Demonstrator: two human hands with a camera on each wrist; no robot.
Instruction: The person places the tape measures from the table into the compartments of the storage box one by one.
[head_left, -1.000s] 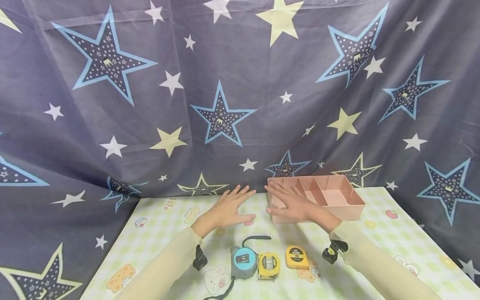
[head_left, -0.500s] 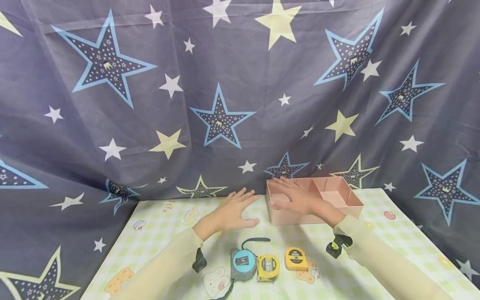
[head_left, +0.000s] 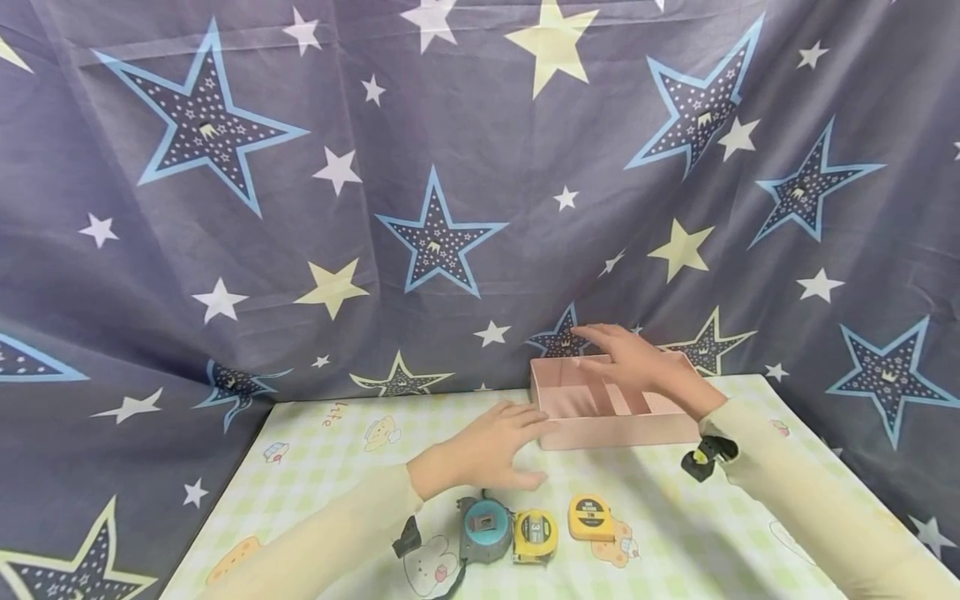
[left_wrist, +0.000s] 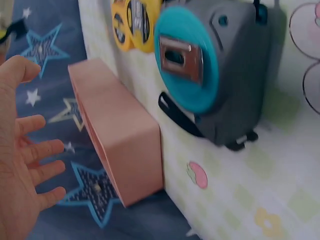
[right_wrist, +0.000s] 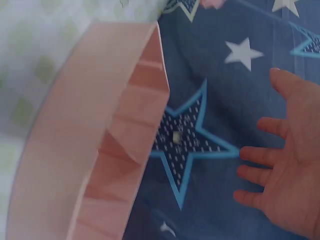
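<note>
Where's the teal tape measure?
Head view: the teal tape measure sits on the tablecloth, lower center, just left of the middle yellow tape measure, below the left hand.

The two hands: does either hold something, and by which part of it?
Nothing is held. The left hand is open, near the grey tape measure; the right hand is open, apart from the pink box.

So the whole back wall is basically a star-print fabric backdrop (head_left: 480, 125), dark slate-purple and kinda bluer on the wrist cams. It's got big blue-outlined stars (head_left: 206, 125), pale yellow ones (head_left: 555, 46) and small white ones (head_left: 337, 171), plus visible folds and a crease near the top. It hangs round both sides too. Below it there's a green-and-white checked tablecloth (head_left: 322, 475) with cartoon animals (head_left: 382, 432) and a strawberry (left_wrist: 198, 175) printed on. Light's pretty soft, shadows are blurry.
</note>
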